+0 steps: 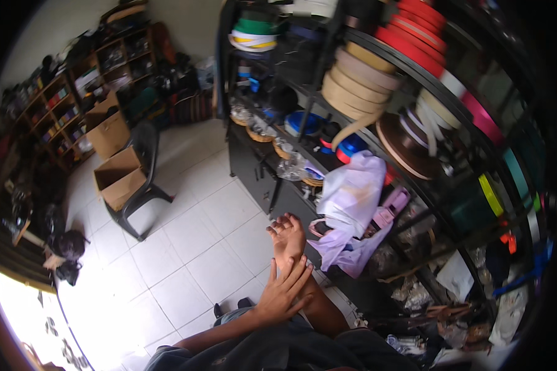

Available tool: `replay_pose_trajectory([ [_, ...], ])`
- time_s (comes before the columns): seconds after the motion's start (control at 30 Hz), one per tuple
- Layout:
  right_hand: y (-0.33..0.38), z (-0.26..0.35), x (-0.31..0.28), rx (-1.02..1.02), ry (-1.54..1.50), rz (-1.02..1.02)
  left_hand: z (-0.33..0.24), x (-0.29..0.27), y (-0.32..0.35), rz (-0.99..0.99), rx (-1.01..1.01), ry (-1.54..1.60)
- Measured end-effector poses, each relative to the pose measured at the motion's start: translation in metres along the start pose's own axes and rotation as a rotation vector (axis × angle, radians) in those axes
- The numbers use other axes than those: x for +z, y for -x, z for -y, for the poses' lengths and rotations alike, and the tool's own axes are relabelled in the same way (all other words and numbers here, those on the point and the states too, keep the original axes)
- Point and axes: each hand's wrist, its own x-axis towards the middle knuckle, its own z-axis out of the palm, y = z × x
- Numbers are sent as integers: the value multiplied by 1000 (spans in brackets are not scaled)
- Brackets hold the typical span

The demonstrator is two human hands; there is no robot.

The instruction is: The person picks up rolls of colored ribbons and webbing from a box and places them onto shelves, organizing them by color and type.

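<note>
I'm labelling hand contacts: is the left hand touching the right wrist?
Touching. The head view shows the left hand with its fingers laid across the right wrist, no gap showing between them.

So the room's kinda crammed. Clock directions are from the middle of the view. Pale square floor tiles (192,238) with thin dark grout lines spread from 7 to 10. Black plastic armchair (146,145) sits just past 9, and the wooden cubbyhole shelves (125,54) packed full are at 10, against a plain off-white wall (192,21) that runs up to 11. A big black shelving rack (320,71) takes up 12 to about 4, with a dark grey cabinet (252,175) low on its near-11 end. Out at 8, a blown-out bright opening (15,309) washes the nearby floor white; can't tell if it's a door or window.
</note>
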Motion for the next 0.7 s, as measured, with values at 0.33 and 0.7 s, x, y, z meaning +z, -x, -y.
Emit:
replay_pose_trajectory([
  [0.33,-6,-181,69,469,398,104,87,-84,55,-548,-574,-104],
  [0.7,-100,-323,165,695,360,168,196,-144,73,-385,-818,-180],
])
